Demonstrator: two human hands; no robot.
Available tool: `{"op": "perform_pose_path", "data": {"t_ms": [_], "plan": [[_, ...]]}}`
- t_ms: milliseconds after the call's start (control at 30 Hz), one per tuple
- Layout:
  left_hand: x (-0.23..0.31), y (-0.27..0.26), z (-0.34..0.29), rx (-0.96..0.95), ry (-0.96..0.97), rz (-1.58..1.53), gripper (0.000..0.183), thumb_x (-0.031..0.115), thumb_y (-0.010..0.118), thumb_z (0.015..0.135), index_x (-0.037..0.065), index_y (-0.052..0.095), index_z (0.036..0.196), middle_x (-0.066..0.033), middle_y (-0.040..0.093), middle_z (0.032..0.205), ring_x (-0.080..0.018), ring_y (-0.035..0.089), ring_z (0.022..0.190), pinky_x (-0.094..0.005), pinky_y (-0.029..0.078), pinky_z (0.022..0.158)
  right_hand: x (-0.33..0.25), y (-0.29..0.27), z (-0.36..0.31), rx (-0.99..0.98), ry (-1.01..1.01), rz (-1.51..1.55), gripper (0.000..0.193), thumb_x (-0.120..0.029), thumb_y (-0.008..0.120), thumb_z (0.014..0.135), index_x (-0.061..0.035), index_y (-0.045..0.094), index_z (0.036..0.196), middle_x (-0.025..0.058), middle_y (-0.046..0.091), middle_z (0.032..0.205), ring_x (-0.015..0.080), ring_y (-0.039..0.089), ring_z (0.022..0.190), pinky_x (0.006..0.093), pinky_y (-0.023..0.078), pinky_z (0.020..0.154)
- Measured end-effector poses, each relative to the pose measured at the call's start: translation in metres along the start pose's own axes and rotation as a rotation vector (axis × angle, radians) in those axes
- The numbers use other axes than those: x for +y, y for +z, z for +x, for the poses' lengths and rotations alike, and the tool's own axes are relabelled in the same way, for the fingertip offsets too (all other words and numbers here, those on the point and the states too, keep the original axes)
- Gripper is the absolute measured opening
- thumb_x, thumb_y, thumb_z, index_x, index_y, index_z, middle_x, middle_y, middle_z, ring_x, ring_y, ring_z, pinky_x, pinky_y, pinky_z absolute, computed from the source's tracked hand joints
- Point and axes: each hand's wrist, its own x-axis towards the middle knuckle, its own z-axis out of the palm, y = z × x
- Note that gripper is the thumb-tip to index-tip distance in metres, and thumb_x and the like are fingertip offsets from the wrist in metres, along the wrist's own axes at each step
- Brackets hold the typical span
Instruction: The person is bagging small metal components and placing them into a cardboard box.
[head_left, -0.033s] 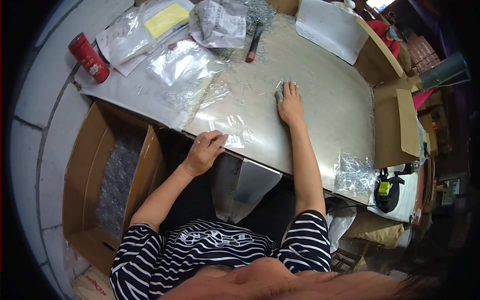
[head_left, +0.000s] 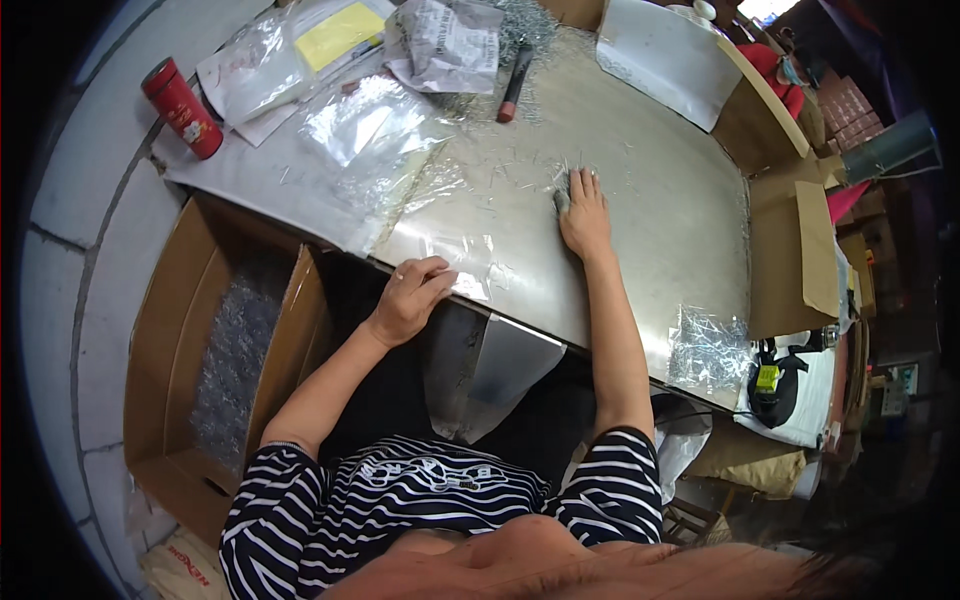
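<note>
Clear plastic bag (head_left: 472, 270) lies at the near edge of the table (head_left: 670, 210); I can't tell if the narrowed left hand (head_left: 407, 300) pinches it. Right hand (head_left: 586, 225) lies flat, fingers straight; I'd brush the pins (head_left: 525, 178) lightly.

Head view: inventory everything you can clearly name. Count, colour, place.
Metal worktop: 1, grey, centre
Flask: 1, red, upper left
Paper: 1, yellow, top left
Crumpled bag: 1, whitish, top centre
Tool: 1, black and red, right of crumpled bag
Metal pins: many, silver, worktop
Loose plastic: several, clear, worktop's left
Small bag: 1, clear, worktop's near edge
Filled bag: 1, clear and silver, near right
Open carton: 1, brown, lower left
Cardboard flaps: several, brown, right
Person: 1, red clothing, far right
Own shirt: 1, black-white stripes, bottom
Left hand: 1, bare, at small bag
Right hand: 1, fingers extended, on worktop
</note>
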Motion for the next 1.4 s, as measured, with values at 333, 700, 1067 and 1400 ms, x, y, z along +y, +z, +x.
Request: {"op": "perform_pose_path", "data": {"t_ms": [333, 700, 1067, 1400], "plan": [[0.038, -0.003, 0.027, -0.045, -0.29, -0.449, 0.011, 0.005, 0.058, 0.091, -0.001, 0.056, 0.082, -0.0092, 0.053, 0.074, -0.0228, 0.054, 0.072, -0.0303, 0.043, 0.067, -0.056, -0.095, -0.143, 0.119, 0.027, 0.614, 0.037, -0.009, 0.066, 0.085, 0.0011, 0.06, 0.12, 0.0192, 0.059, 0.126, 0.0283, 0.052, 0.123, 0.0368, 0.04, 0.103], [0.079, 0.008, -0.058, -0.682, -0.69, -0.973, 0.006, 0.005, 0.072, 0.076, -0.001, 0.069, 0.078, -0.0039, 0.067, 0.067, -0.0076, 0.059, 0.061, -0.0252, 0.048, 0.056, -0.072, -0.03, -0.301, -0.424, 0.078, 1.1, 0.013, 0.001, 0.067, 0.079, 0.0011, 0.069, 0.092, 0.008, 0.067, 0.081, 0.0114, 0.061, 0.072, 0.0272, 0.05, 0.068], [0.076, 0.041, -0.08, -0.606, -0.809, -0.671, 0.037, 0.012, 0.081, 0.07, -0.006, 0.061, 0.096, -0.0174, 0.069, 0.081, -0.0203, 0.067, 0.072, -0.031, 0.051, 0.066, -0.023, -0.064, -0.262, -0.036, 0.253, 0.723, 0.01, -0.005, 0.068, 0.084, 0.0011, 0.07, 0.092, 0.0053, 0.068, 0.078, 0.0107, 0.061, 0.068, 0.0266, 0.049, 0.063], [0.083, 0.073, -0.088, -0.268, -1.137, -1.343, 0.03, 0.018, 0.072, 0.084, -0.004, 0.064, 0.102, -0.0073, 0.068, 0.093, -0.0118, 0.063, 0.085, -0.0245, 0.05, 0.076, -0.027, -0.038, -0.093, 0.022, -0.033, 0.384, 0.049, -0.039, 0.057, 0.092, -0.0081, 0.056, 0.13, 0.0214, 0.042, 0.144, 0.0379, 0.032, 0.138, 0.0432, 0.025, 0.114]]}}
